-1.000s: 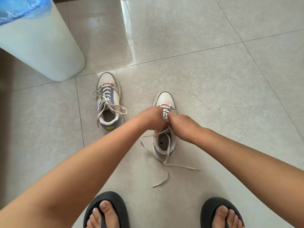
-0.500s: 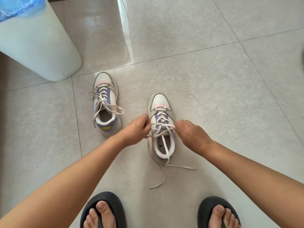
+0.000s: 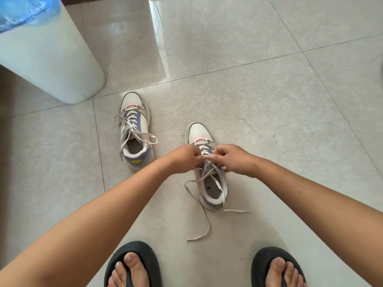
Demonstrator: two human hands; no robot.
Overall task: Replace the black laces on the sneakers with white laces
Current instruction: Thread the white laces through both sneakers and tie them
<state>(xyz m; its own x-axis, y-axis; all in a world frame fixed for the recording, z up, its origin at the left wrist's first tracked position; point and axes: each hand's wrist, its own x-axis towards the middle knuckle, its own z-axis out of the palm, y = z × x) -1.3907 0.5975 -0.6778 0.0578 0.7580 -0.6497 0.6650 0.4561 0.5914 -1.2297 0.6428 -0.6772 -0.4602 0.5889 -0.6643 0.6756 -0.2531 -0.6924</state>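
Both hands meet over the middle rows of the lace (image 3: 215,179) on the near sneaker (image 3: 209,168), just right of the frame's centre on the floor (image 3: 269,100). The left hand (image 3: 186,158) is curled with its fingertips pinched at a crossing, and the right hand (image 3: 232,158) is curled the same way, thumb and forefinger nipping what looks like the same white lace. The second sneaker (image 3: 135,129) stands up and left of it, near a pale bin (image 3: 47,54) in the upper left corner, already carrying a light lace with loose ends. The risk from here, as I judge it, is uneven tension: a hard pull at one row could drag a free end back through an eyelet, or leave one tail far shorter than the other. The tails trail toward the bottom of the frame near two dark sandals (image 3: 132,264), so a shifted foot could pin one and jerk the shoe. The fingers hide the exact row being worked, and I cannot tell whether either hand holds one strand or two. No black lace shows anywhere. Both forearms are cut off at the lower frame edges.
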